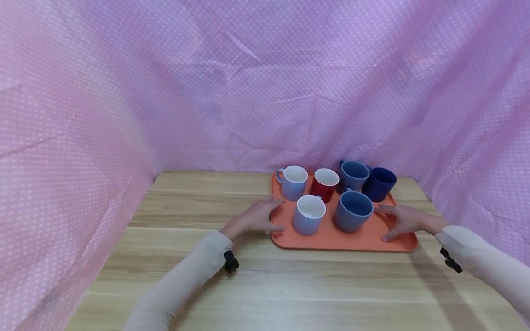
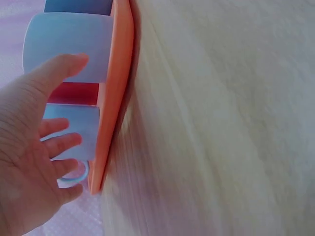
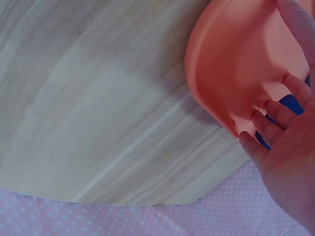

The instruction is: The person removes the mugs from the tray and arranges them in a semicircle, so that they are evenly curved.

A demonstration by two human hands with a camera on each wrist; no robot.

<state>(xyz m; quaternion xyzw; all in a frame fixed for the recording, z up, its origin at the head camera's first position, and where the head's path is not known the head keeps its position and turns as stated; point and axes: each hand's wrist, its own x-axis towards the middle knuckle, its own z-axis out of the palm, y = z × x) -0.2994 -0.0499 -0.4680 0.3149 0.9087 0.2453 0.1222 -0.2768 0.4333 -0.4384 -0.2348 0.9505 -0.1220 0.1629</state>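
An orange tray (image 1: 285,240) lies on the wooden table and bears several mugs. Along its back stand a light blue mug (image 1: 293,188), a red mug (image 1: 320,191) with a white inside, a grey-blue mug (image 1: 352,177) and a navy mug (image 1: 377,187). In front are a pale blue mug (image 1: 306,221) and a second grey-blue mug (image 1: 349,218). My left hand (image 1: 258,216) is at the tray's left edge, thumb and fingers spread, holding nothing. Over the tray's right end, my right hand (image 1: 406,219) spreads its fingers beside the front grey-blue mug; whether they touch the tray is unclear.
Pink dotted cloth (image 1: 265,92) hangs round the back and both sides of the wooden table (image 1: 290,289). Each sleeve carries a small black device (image 1: 230,262) near the wrist. The tray sits toward the table's back right.
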